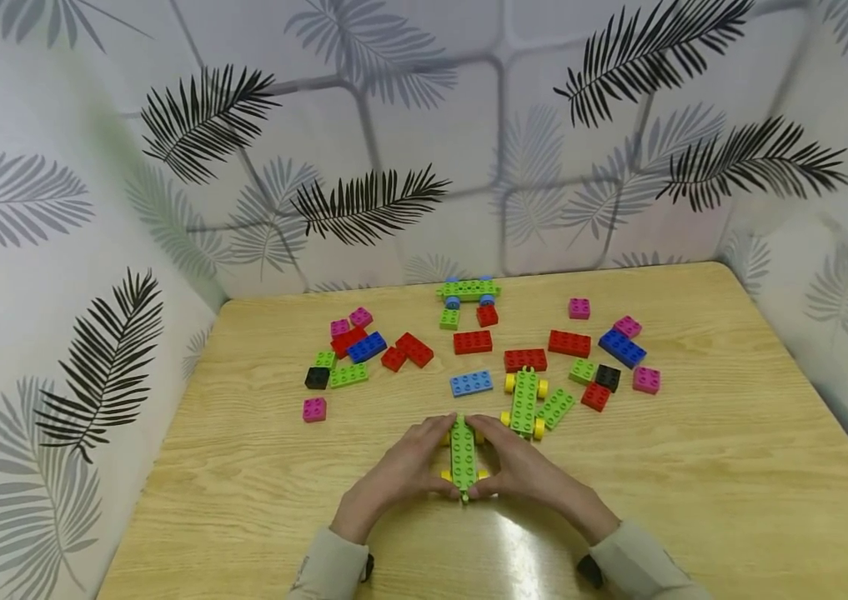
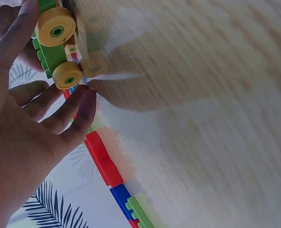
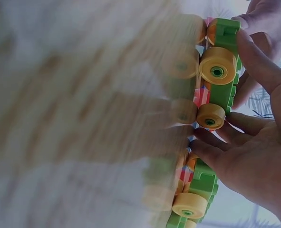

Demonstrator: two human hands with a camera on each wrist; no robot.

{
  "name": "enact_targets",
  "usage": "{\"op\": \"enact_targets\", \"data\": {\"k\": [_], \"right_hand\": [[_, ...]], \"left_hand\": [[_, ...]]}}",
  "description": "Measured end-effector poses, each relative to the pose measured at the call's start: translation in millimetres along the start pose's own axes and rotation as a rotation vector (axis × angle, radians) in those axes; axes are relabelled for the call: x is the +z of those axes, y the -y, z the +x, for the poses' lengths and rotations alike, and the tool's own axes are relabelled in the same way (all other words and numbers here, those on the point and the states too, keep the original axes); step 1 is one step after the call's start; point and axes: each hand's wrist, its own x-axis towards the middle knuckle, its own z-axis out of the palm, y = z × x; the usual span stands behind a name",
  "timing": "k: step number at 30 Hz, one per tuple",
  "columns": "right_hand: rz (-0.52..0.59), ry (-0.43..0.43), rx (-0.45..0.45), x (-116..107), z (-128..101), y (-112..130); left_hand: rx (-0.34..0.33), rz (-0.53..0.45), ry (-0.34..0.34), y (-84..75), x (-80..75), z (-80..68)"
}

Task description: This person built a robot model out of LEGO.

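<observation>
A long green wheeled plate (image 1: 463,454) with yellow wheels stands on the wooden table (image 1: 694,467) near its front edge. My left hand (image 1: 424,458) grips its left side and my right hand (image 1: 502,458) its right side, fingers at the far end and thumbs at the near end. In the left wrist view the plate (image 2: 52,45) shows two yellow wheels, with my left hand (image 2: 45,109) curled beside them. The right wrist view has the plate (image 3: 222,80) against my right hand (image 3: 254,142), and a second green wheeled plate (image 3: 197,190) is behind it.
A second green plate with yellow wheels (image 1: 524,402) sits just right of my hands. A third, with blue wheels (image 1: 469,290), lies at the back. Several loose red, blue, green, pink and black bricks are scattered across the middle. Leaf-patterned walls close in behind and on both sides.
</observation>
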Motion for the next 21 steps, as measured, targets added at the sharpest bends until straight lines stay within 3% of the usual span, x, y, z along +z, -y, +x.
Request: {"op": "enact_targets", "data": {"k": [7, 14, 21], "right_hand": [[-0.009, 0.005, 0.012, -1.2, -0.7, -0.2], [-0.011, 0.006, -0.034, -1.5, 0.4, -0.4], [0.014, 0.02, 0.002, -0.5, 0.6, 1.0]], "left_hand": [[0.004, -0.008, -0.004, -0.2, 1.4, 1.4], [-0.002, 0.002, 0.005, 0.7, 1.0, 0.9], [0.002, -0.013, 0.011, 1.2, 0.0, -1.4]]}}
